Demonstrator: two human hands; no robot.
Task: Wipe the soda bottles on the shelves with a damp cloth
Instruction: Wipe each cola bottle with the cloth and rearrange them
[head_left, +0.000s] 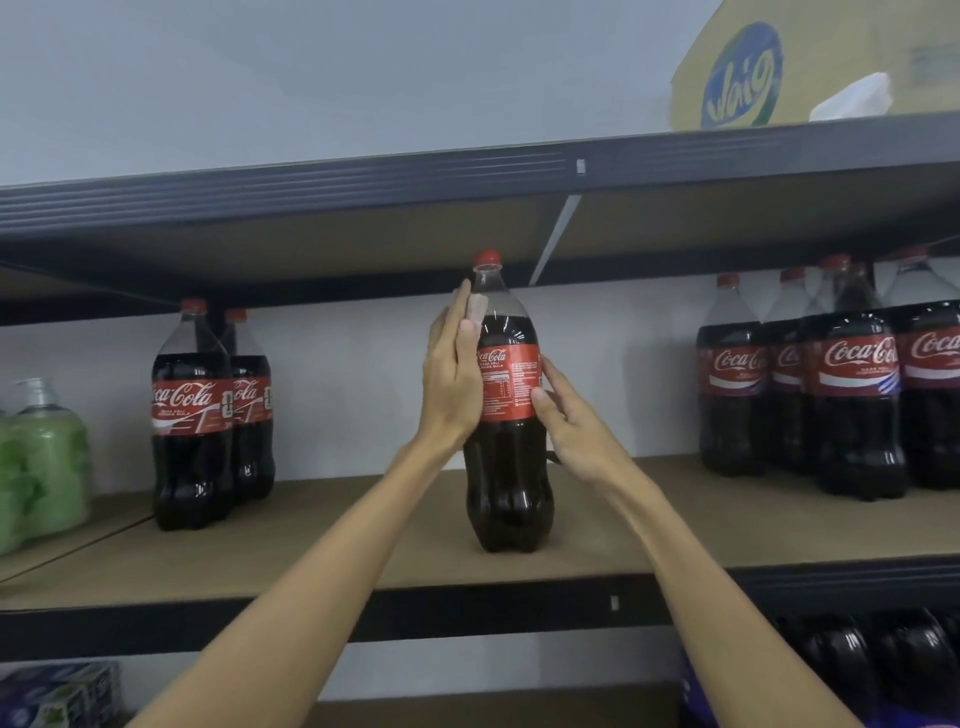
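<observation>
Observed: one centre Coca-Cola bottle (506, 467) stands upright on the middle shelf (727, 530), alone near its front edge. Its long axis runs 12 to 6 o'clock, with the red cap (487, 257) close under the shelf above. Both hands are on it. The left hand (452, 371) is the higher one; its fingers (460, 312) are straight and together, pressed flat on the clear shoulder, and the bottle lies at 3 o'clock from that palm. The right hand (571, 421) is lower, at the red label (506, 382). Its thumb (540, 397) sits on the label front and its fingers reach round the right flank in a light clasp; the bottle lies at 9 o'clock from it. Neither hand visibly holds a cloth. A pale patch by the left fingertips cannot be identified. A white crumpled item (854, 96) lies on the top shelf at 1 o'clock beside a cardboard box (810, 57); whether it is the cloth cannot be told. Count: one bottle in hand; a left pair of Coca-Cola bottles (189, 415) at 9 o'clock; a right group of Coca-Cola bottles (857, 405) at 3 o'clock, at least four, the back row uncountable. Assessment: the wipe would run along the vertical axis, and the right hand seems placed to steady the bottle.
</observation>
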